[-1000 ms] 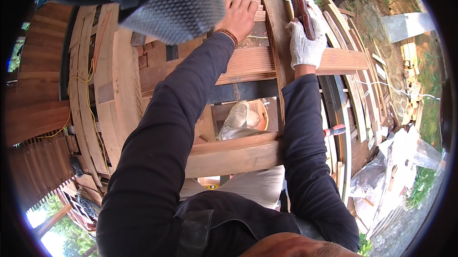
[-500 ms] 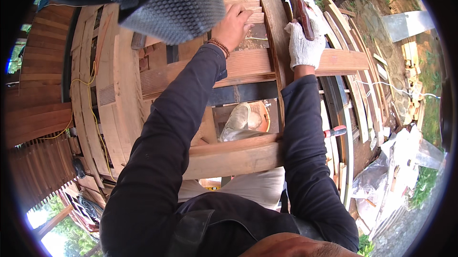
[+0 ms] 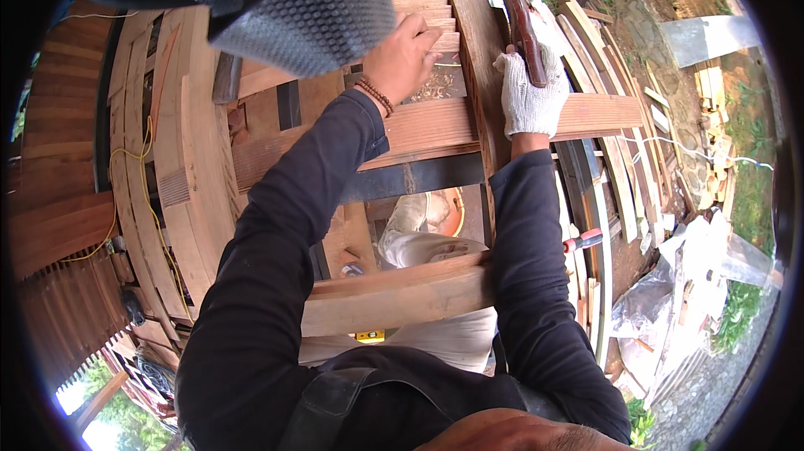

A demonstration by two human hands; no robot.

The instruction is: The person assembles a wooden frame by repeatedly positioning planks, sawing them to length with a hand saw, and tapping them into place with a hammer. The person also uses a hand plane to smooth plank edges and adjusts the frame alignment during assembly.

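Note:
My bare left hand [image 3: 402,57], with a beaded bracelet at the wrist, has its fingers loosely bent and apart. It is beside the near right end of a stack of short wooden slats [image 3: 421,5], and I see nothing in its grip. On my right hand [image 3: 534,99] is a white knit glove. Its fingers are closed round the dark brown wooden handle [image 3: 526,39] of a tool whose working end I cannot make out. That hand is against the right side of a long upright-running board [image 3: 469,32], above a grooved reddish plank [image 3: 427,126] lying crosswise.
A thick beam [image 3: 394,296] crosses in front of my legs, with a yellow spirit level [image 3: 369,337] below it. Long planks lie at left beside a yellow cord [image 3: 149,145]. A red-and-black handle [image 3: 584,240] sticks out at right, near lumber and plastic sheeting [image 3: 645,317].
My left hand has drawn slightly left and nearer, off the slats' ends. My right hand, with the wooden handle, has come a little nearer. The whole view has shifted slightly.

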